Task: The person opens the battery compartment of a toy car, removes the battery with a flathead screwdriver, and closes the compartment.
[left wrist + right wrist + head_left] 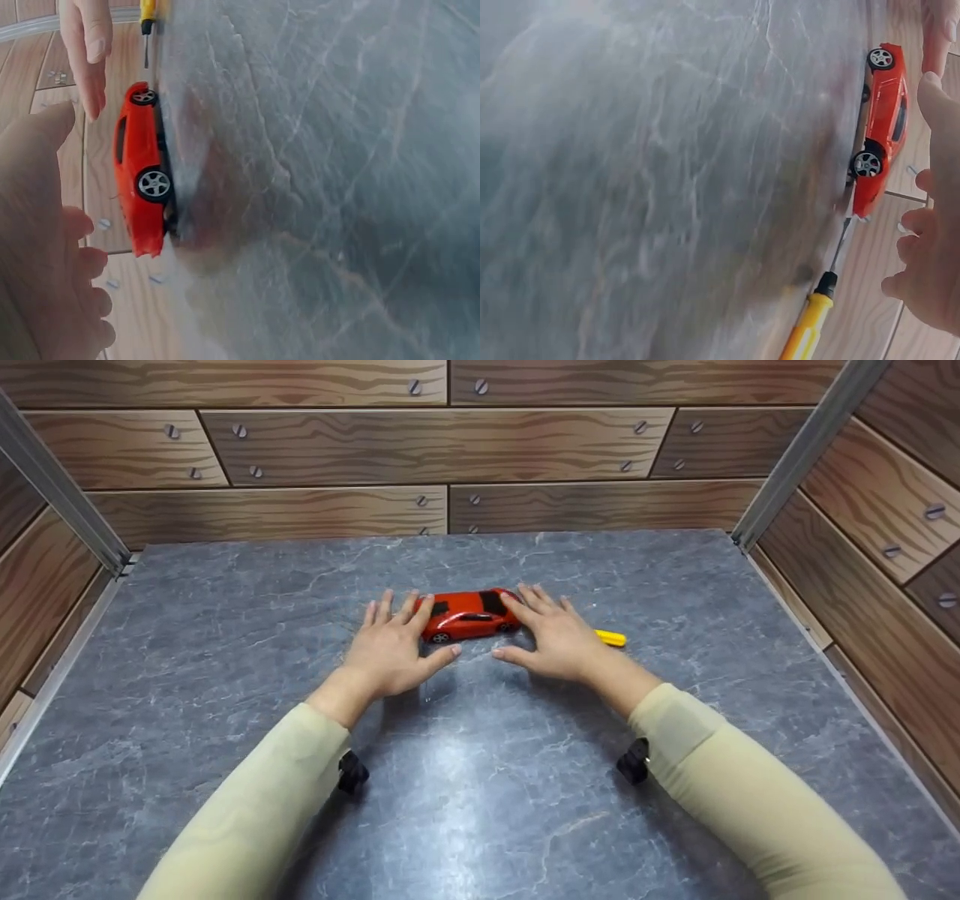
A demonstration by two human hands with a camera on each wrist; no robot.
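A red toy car (pixel 469 615) stands on its wheels in the middle of the grey marble table (pixel 225 622). My left hand (pixel 391 643) lies flat at the car's left end and my right hand (pixel 556 634) at its right end. The fingers of both are straight and spread, and the index fingers reach the car's ends. I cannot tell whether they touch it. The left wrist view shows the car (pixel 142 169) beside my left palm (pixel 41 255), with a gap between them. In the right wrist view the car (pixel 883 124) sits just off my right hand (pixel 934 262).
A screwdriver with a yellow handle (pixel 611 638) lies on the table just behind my right hand, its metal shaft (pixel 844 238) pointing at the car. Wood-patterned walls (pixel 450 450) close in the table at the back and on both sides.
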